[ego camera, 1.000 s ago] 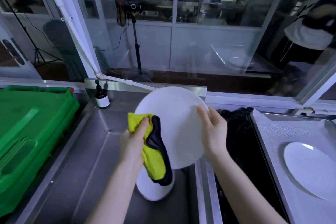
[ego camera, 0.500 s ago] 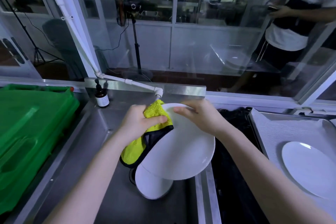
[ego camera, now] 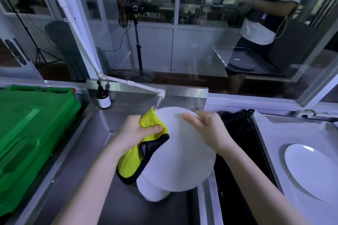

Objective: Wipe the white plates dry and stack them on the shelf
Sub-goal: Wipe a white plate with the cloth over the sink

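A white plate (ego camera: 180, 153) is held tilted over the steel sink. My right hand (ego camera: 206, 129) grips its far rim, fingers curled over the edge. My left hand (ego camera: 135, 133) grips a yellow cloth with a black edge (ego camera: 135, 159) against the plate's left rim; the cloth hangs down behind the plate. Below the held plate, a stack of white plates (ego camera: 151, 191) sits on the sink floor, mostly hidden. Another white plate (ego camera: 312, 171) lies flat on the steel tray at the right.
A green plastic crate (ego camera: 27, 139) fills the left side. A brown bottle (ego camera: 103, 99) stands at the sink's back corner, and a white tap pipe (ego camera: 139, 87) ends just above the plate. A dark gap (ego camera: 237, 151) separates sink and tray (ego camera: 270, 133). A person stands behind the glass.
The plate was tipped from upright to nearly flat. My left hand with the cloth moved up to the far left rim, and my right hand shifted over the top rim.
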